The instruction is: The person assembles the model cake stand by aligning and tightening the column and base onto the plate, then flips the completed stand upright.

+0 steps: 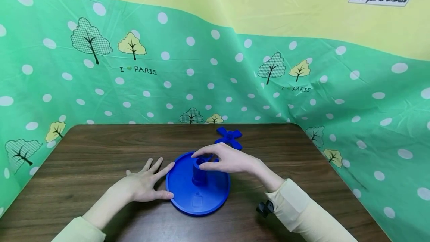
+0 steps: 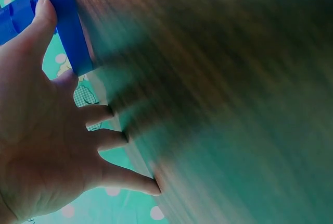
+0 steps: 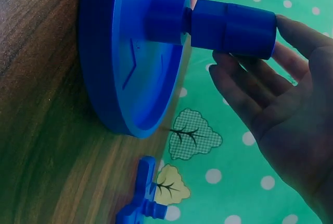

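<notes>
A round blue base plate with a raised rim lies on the table. From its middle rises a short blue socket. Lined up with that socket is a blue cylindrical piece, a narrow neck showing between the two in the right wrist view. My right hand grips this cylinder near its top, thumb and fingers on opposite sides. Spread flat at the left, my left hand touches the plate's rim with thumb and index finger. Its other fingers rest on the table.
Behind the plate lies a blue cross-shaped piece with several blades and a small central peg. The brown wooden table meets a green and yellow patterned cloth at the back. A small black device sits by the right cuff.
</notes>
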A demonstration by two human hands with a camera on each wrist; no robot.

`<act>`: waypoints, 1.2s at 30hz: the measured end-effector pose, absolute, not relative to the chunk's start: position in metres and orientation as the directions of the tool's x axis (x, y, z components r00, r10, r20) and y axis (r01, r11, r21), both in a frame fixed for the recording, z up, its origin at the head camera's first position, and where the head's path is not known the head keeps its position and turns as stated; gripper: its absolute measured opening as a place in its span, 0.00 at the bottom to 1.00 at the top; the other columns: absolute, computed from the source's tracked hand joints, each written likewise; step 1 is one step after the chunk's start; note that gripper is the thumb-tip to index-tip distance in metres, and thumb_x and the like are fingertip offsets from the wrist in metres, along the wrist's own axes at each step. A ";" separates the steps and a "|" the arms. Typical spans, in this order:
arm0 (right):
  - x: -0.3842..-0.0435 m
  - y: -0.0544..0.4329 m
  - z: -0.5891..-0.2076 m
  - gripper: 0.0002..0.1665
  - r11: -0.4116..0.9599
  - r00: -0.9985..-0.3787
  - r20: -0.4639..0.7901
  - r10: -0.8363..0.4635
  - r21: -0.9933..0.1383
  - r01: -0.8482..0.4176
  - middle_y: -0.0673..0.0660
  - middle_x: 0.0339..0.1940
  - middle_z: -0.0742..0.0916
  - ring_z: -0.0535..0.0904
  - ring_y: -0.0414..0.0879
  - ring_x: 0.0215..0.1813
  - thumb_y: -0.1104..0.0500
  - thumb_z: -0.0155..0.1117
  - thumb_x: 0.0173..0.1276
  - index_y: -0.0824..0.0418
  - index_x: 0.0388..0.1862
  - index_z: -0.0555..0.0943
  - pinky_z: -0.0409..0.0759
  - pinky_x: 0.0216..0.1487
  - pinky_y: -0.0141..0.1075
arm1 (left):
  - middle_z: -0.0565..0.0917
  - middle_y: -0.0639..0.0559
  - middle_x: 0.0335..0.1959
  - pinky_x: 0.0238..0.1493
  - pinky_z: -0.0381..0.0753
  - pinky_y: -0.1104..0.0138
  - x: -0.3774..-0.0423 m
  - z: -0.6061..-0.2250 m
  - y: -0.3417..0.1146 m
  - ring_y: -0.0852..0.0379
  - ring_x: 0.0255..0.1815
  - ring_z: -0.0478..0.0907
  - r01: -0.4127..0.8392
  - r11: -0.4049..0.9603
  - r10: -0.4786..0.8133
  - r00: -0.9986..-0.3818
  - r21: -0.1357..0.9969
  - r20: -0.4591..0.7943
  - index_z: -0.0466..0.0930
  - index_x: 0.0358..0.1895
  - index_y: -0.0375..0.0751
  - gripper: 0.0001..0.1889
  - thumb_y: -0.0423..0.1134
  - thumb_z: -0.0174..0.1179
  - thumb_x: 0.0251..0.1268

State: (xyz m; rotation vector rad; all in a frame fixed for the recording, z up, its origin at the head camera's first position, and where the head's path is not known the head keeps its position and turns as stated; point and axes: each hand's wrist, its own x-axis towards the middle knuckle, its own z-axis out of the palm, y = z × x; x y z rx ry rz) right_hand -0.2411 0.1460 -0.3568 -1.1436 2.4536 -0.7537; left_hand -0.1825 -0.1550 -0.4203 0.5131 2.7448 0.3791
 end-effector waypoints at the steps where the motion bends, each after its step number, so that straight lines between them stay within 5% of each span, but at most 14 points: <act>1: -0.241 0.146 -0.357 0.26 0.536 -0.624 -0.064 -0.779 -0.584 -0.609 0.44 0.67 0.84 0.81 0.39 0.67 0.42 0.63 0.76 0.47 0.69 0.79 0.83 0.63 0.37 | 0.52 0.38 0.85 0.52 0.50 0.11 -0.182 -0.420 -0.155 0.24 0.83 0.48 0.303 0.900 0.388 -0.883 0.313 -0.262 0.51 0.83 0.63 0.53 0.78 0.58 0.58; 8: -0.242 0.142 -0.361 0.27 0.545 -0.647 -0.034 -0.762 -0.574 -0.611 0.45 0.58 0.87 0.84 0.37 0.58 0.39 0.66 0.73 0.51 0.63 0.81 0.86 0.58 0.38 | 0.52 0.37 0.85 0.52 0.50 0.11 -0.182 -0.420 -0.155 0.23 0.83 0.47 0.303 0.898 0.390 -0.884 0.318 -0.260 0.51 0.83 0.63 0.53 0.78 0.58 0.58; 18: -0.245 0.145 -0.363 0.30 0.528 -0.611 -0.038 -0.790 -0.548 -0.649 0.46 0.70 0.83 0.79 0.38 0.70 0.39 0.62 0.76 0.46 0.72 0.77 0.82 0.67 0.41 | 0.51 0.38 0.85 0.52 0.50 0.11 -0.184 -0.421 -0.156 0.24 0.83 0.47 0.301 0.903 0.386 -0.882 0.307 -0.270 0.50 0.83 0.64 0.53 0.79 0.58 0.58; 29: -0.240 0.136 -0.364 0.22 0.622 -0.703 0.014 -0.712 -0.454 -0.639 0.39 0.43 0.88 0.82 0.33 0.45 0.33 0.66 0.69 0.44 0.52 0.82 0.83 0.49 0.32 | 0.52 0.37 0.85 0.52 0.50 0.11 -0.185 -0.422 -0.157 0.24 0.83 0.47 0.308 0.900 0.392 -0.883 0.309 -0.260 0.50 0.83 0.63 0.53 0.79 0.58 0.58; 36: -0.242 0.141 -0.363 0.32 0.571 -0.661 -0.014 -0.750 -0.519 -0.636 0.46 0.64 0.86 0.81 0.38 0.66 0.34 0.62 0.73 0.46 0.69 0.78 0.82 0.66 0.41 | 0.51 0.37 0.85 0.52 0.49 0.10 -0.185 -0.421 -0.158 0.24 0.83 0.47 0.311 0.899 0.395 -0.880 0.309 -0.263 0.50 0.83 0.62 0.52 0.78 0.58 0.58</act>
